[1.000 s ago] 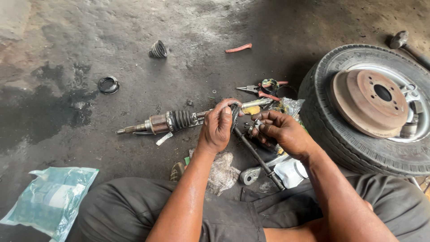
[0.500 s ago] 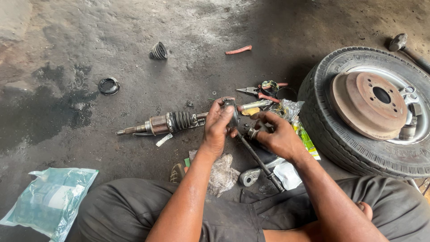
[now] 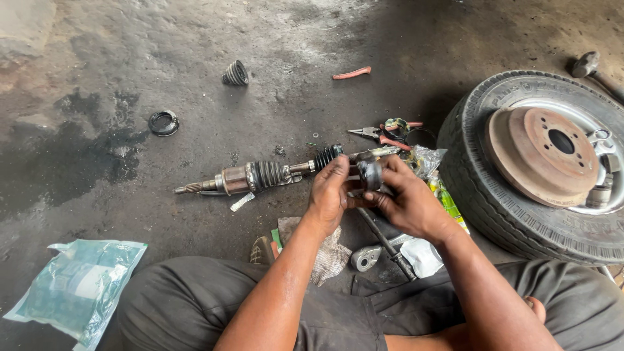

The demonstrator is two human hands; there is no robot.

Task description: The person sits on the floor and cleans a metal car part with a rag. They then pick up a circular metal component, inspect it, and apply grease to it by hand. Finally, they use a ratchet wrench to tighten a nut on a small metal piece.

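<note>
Drive axle shaft: lies on the concrete floor at centre frame, splined tip pointing to 9 o'clock, one ribbed rubber boot mid-length, a second small boot near the hands. Its near end is covered by both hands.

Dark joint piece: at the shaft's 3 o'clock end, pinched between the two hands.

Left hand: fingers curled closed around the shaft end, thumb side against the joint piece.

Right hand: fingers closed on the joint piece from 3 o'clock, touching the left hand.

Long metal tool: on the floor at 6 o'clock of the hands, running under them toward the lap.

Dirty rag: at 6 o'clock of the left hand, beside the left forearm.

Red-handled pliers: at 12 o'clock of the hands, near.

Wheel with tyre: lying flat at 3 o'clock; a rusty brake drum rests on it.

Loose rubber boot: at 11 o'clock, well apart.

Black ring seal: at 10 o'clock, well apart.

Clear plastic bag: at 8 o'clock, beside the left knee.
</note>
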